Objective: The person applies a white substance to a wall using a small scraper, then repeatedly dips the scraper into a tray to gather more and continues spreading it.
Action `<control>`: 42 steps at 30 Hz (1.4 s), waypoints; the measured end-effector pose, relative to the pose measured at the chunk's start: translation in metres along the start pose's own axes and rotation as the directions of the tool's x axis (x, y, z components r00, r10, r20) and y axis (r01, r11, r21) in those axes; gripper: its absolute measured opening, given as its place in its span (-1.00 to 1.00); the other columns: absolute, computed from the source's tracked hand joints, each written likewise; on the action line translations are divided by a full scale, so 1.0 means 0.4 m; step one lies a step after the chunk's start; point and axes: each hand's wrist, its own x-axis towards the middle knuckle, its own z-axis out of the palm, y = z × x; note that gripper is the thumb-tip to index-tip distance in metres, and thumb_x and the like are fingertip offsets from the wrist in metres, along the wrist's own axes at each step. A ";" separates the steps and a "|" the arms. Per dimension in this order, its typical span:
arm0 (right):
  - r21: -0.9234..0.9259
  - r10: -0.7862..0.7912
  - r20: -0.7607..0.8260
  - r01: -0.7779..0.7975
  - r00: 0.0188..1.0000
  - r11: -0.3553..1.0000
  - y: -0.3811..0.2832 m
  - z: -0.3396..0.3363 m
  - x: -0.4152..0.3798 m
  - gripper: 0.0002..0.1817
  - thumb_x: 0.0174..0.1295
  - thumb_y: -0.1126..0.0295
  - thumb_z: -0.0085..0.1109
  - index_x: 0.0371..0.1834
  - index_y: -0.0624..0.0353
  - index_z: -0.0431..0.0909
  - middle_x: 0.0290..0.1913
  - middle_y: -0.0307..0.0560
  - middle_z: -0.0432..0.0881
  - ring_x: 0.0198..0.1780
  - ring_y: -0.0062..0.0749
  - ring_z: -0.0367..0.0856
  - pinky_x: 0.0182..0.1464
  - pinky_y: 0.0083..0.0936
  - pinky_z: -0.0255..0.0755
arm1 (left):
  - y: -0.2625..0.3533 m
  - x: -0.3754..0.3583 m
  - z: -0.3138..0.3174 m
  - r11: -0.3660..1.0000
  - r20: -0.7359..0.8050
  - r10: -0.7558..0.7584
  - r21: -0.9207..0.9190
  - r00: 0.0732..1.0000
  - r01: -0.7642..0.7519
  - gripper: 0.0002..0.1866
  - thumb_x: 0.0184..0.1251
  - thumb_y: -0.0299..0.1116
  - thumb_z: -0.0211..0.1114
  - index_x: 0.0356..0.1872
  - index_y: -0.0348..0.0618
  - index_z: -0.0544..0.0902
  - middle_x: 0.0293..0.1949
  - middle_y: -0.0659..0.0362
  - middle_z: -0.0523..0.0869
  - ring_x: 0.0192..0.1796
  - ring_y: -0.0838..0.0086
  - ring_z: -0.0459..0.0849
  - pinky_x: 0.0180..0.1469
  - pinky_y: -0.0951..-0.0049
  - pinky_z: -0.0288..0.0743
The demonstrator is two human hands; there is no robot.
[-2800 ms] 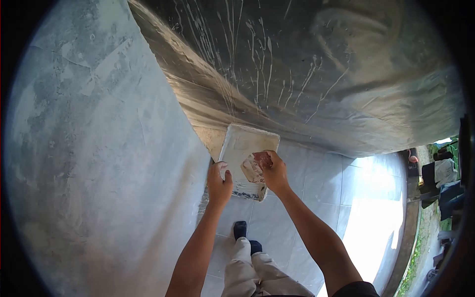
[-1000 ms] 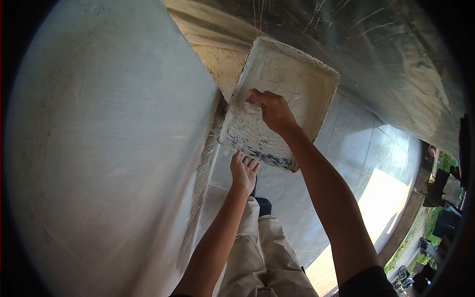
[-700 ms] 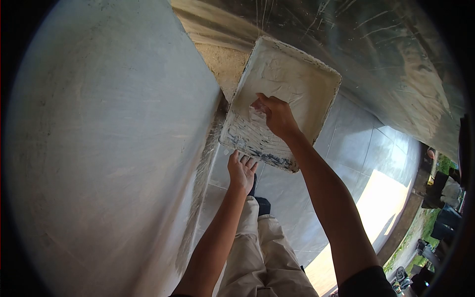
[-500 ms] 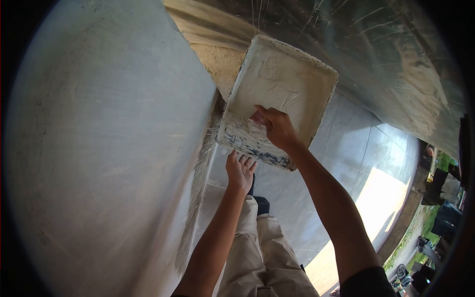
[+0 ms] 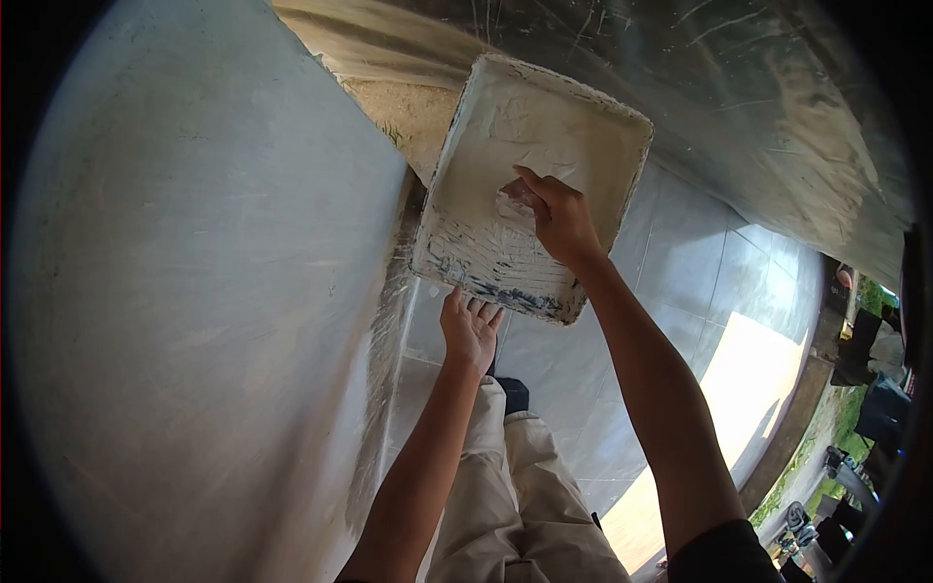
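Note:
A square tray [image 5: 632,185] with a rough, crusted rim holds wet, cream-coloured paste [image 5: 544,126]. Dark streaks show through the thinner paste along its near side. Over the middle of the tray, my right hand [image 5: 564,216] is closed on a small pale, pinkish piece that touches the paste; its exact shape is partly hidden by the fingers. My left hand [image 5: 471,330] is at the tray's near edge, palm up, with its fingers spread and their tips by the underside of the rim. Nothing shows in that palm.
A large grey wall surface [image 5: 214,291] fills the left side. Plastic sheeting [image 5: 758,107] hangs across the top right. Grey floor tiles [image 5: 671,262] lie below, with a bright sunlit patch. Dark bags and other items [image 5: 880,408] stand at the far right. My legs are below.
My right hand has moved up, deeper into the tray, with the pale piece. The tray appears slightly higher and further left in view. My left hand has barely moved.

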 end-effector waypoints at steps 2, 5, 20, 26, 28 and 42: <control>0.026 -0.019 -0.003 0.019 1.000 0.999 0.003 0.008 0.005 -0.53 0.13 0.71 0.04 0.14 0.18 0.54 -0.28 0.10 0.65 -0.24 -0.04 0.65 -0.17 -0.23 0.51 | 0.001 0.002 -0.001 1.000 0.012 0.001 -0.001 1.000 -0.001 -0.10 0.42 0.05 -0.03 0.52 -0.12 -0.35 0.55 -0.09 -0.28 0.58 0.03 -0.29 0.54 0.07 -0.23; -0.001 -0.015 0.028 0.015 0.999 1.000 0.005 0.013 0.014 -0.54 0.11 0.72 0.03 0.13 0.20 0.54 -0.28 0.10 0.65 -0.23 -0.03 0.65 -0.14 -0.22 0.51 | 0.001 0.000 0.000 1.000 -0.011 0.000 0.003 1.000 0.000 -0.10 0.42 0.05 -0.03 0.52 -0.12 -0.35 0.55 -0.09 -0.28 0.58 0.03 -0.29 0.53 0.08 -0.23; -0.078 0.151 -0.037 -0.154 0.988 0.985 -0.001 0.036 -0.011 -0.47 0.06 0.71 0.01 0.17 0.19 0.54 -0.30 0.18 0.61 -0.27 0.06 0.63 -0.15 -0.18 0.49 | 0.003 0.010 -0.008 1.000 0.038 -0.004 -0.014 0.999 0.005 -0.12 0.43 0.04 -0.05 0.53 -0.13 -0.33 0.55 -0.07 -0.25 0.58 0.04 -0.27 0.54 0.08 -0.26; -0.072 0.169 -0.005 -0.169 0.986 0.983 -0.004 0.046 -0.043 -0.48 0.10 0.70 0.07 0.19 0.15 0.53 -0.31 0.13 0.62 -0.28 0.00 0.63 -0.16 -0.27 0.49 | 0.007 -0.005 -0.002 0.999 -0.011 -0.002 -0.038 1.000 0.002 -0.11 0.44 0.05 -0.06 0.52 -0.12 -0.35 0.55 -0.06 -0.26 0.58 0.05 -0.26 0.54 0.08 -0.24; -0.070 0.093 0.092 -0.087 0.991 0.994 0.001 0.054 -0.059 -0.50 0.14 0.71 0.05 0.19 0.16 0.53 -0.25 0.05 0.68 -0.23 -0.09 0.66 -0.10 -0.33 0.53 | 0.009 -0.005 -0.008 1.000 -0.002 -0.002 -0.028 1.000 0.002 -0.11 0.44 0.05 -0.06 0.52 -0.12 -0.36 0.55 -0.06 -0.26 0.58 0.05 -0.25 0.53 0.08 -0.22; -0.039 -0.119 0.127 0.125 0.985 0.991 -0.042 0.118 0.102 -0.50 0.01 0.73 0.01 0.08 0.23 0.58 -0.32 0.06 0.65 -0.25 -0.05 0.61 -0.10 -0.24 0.50 | 0.032 0.025 -0.031 0.999 0.027 0.034 -0.026 0.999 -0.033 -0.16 0.42 0.06 -0.07 0.53 -0.15 -0.21 0.54 -0.03 -0.09 0.56 0.10 -0.09 0.51 0.10 -0.16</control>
